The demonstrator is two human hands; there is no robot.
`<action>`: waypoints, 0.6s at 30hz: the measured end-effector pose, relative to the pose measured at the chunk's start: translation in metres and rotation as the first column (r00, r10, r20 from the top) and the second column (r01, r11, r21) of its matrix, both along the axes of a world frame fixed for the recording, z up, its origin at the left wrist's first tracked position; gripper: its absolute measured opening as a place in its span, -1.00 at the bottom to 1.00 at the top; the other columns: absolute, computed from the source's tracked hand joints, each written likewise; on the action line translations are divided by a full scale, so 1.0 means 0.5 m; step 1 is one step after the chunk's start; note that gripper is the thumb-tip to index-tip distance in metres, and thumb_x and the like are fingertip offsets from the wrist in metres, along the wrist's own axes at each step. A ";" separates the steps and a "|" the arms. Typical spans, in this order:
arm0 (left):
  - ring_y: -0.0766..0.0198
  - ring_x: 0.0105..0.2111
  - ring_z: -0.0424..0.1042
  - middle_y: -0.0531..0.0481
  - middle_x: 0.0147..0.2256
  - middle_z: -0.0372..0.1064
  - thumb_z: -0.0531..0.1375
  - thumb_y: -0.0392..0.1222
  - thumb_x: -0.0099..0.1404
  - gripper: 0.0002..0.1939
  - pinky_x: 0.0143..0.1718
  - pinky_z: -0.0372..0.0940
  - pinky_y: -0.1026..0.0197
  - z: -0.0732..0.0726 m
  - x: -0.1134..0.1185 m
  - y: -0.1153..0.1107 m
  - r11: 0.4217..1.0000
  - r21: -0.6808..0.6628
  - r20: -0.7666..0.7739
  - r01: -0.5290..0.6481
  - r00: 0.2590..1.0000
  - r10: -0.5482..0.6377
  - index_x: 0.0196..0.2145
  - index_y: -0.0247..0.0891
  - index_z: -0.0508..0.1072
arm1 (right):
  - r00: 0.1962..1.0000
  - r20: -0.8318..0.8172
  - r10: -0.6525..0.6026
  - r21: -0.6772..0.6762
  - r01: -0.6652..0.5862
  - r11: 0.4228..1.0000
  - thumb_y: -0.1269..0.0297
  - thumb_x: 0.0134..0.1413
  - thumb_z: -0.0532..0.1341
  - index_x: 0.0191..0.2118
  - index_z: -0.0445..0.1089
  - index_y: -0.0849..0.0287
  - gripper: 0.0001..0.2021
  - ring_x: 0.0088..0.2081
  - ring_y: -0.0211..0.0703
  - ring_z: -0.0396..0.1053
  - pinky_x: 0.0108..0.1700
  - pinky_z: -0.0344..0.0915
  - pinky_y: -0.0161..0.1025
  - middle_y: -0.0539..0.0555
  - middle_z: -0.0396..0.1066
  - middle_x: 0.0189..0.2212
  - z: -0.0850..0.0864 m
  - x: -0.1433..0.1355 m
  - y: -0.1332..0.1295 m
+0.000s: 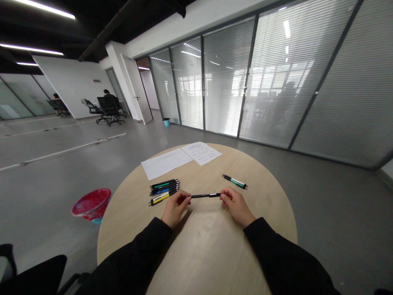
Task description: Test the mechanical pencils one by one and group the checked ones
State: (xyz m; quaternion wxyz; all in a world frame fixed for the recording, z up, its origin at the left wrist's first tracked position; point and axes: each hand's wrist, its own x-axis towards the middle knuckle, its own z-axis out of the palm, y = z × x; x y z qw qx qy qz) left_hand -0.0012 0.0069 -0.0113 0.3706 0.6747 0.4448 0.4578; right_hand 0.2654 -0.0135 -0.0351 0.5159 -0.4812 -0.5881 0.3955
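Observation:
A black pen [204, 196] is stretched level between both hands, just above the table. My left hand [176, 207] pinches its left end between thumb and fingers. At the other end, my right hand [236, 205] is closed on the tip in the same way. Beside my left hand lies a row of several pens [164, 185], with black, green and blue parts. Nearest to that hand in the row is a yellow pen [159, 198]. Beyond my right hand, pens with white and green barrels [235, 180] lie close together.
Two printed sheets of paper [166, 162] lie at the far side of the round wooden table [264, 176]. A red-lined basket [92, 203] stands on the floor at the left. Office chairs [110, 108] with a seated person are farther back, near an open door [135, 90].

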 end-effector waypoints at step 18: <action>0.25 -0.43 0.43 0.01 -0.44 0.42 0.28 -0.07 0.22 -0.78 -0.33 0.32 0.21 -0.006 -0.002 0.003 1.000 -0.011 0.026 0.005 1.000 -0.004 -0.32 -0.28 0.45 | 0.997 0.073 0.003 0.047 -0.006 0.999 0.07 0.23 0.13 -0.32 0.36 0.15 -0.75 -0.46 -0.19 0.36 -0.37 0.29 -0.27 0.02 0.43 -0.46 0.000 0.004 0.000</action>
